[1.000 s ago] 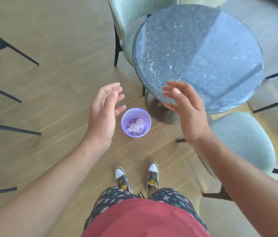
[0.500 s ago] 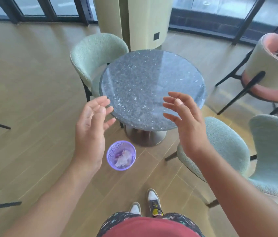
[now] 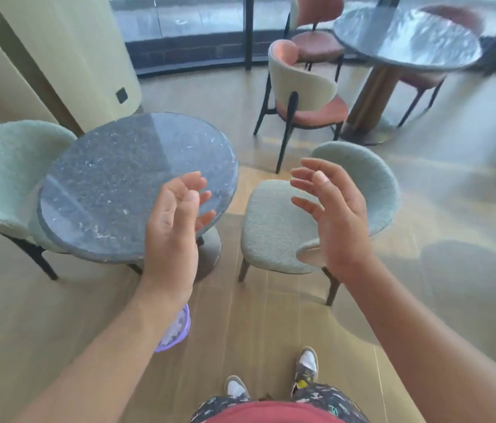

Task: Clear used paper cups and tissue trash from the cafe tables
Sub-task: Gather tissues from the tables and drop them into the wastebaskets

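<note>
Both hands are raised in front of the body, empty. The left hand (image 3: 176, 221) has loosely spread, relaxed fingers, palm turned inward. The right hand (image 3: 335, 215) mirrors it, fingers fanned and slightly bent, holding nothing.

Below the left wrist, a small purple bin (image 3: 171, 346) stands on the floor, mostly hidden by the forearm, with white crumpled tissue (image 3: 176, 329) showing inside. Behind the left hand is a round grey table (image 3: 109, 184), with no cups or tissue on the part that shows. Behind the right hand is a green chair (image 3: 274, 227). Well beyond the right hand stands a second round table (image 3: 405, 38) with pink chairs (image 3: 304, 87) beside it; it is blurred, so anything on it cannot be made out.

This table looks finished, and the work seems to be between tables. The next move likely calls for reaching down past the left wrist to grip the bin, then carrying it toward the far table.

Compared with half a second earlier, the view has lifted and swung right: the bin, then plainly seen beside the left hand, has slipped under the forearm, and the far table has come into sight. The hands have kept their open pose.
</note>
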